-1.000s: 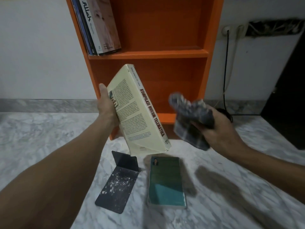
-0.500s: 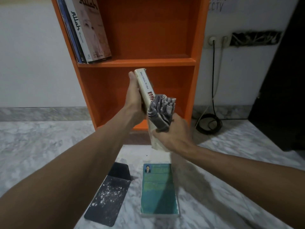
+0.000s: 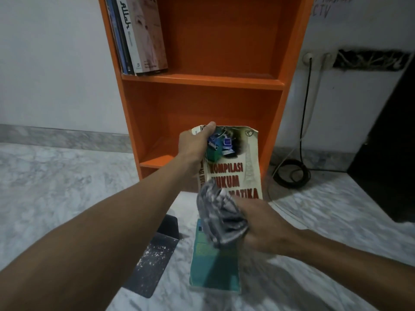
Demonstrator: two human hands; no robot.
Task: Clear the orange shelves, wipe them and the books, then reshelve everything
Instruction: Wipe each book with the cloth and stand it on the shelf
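My left hand (image 3: 195,142) grips the top corner of a cream book (image 3: 244,167) with red title letters, its front cover facing me, in front of the orange shelf unit (image 3: 202,78). My right hand (image 3: 262,227) is closed around a bunched grey checked cloth (image 3: 219,217) pressed against the lower part of that cover. A teal book (image 3: 213,268) lies flat on the marble floor below my hands. Three books (image 3: 139,34) lean at the left of the upper shelf; the lower shelf holds nothing.
A black metal bookend (image 3: 155,254), speckled white, lies on the floor left of the teal book. A black cable (image 3: 292,173) hangs from a wall socket and coils on the floor right of the shelf. A dark doorway is at far right.
The cream book has turned from spine-on to front cover facing me. My right hand with the cloth has slid down to the cover's lower part.
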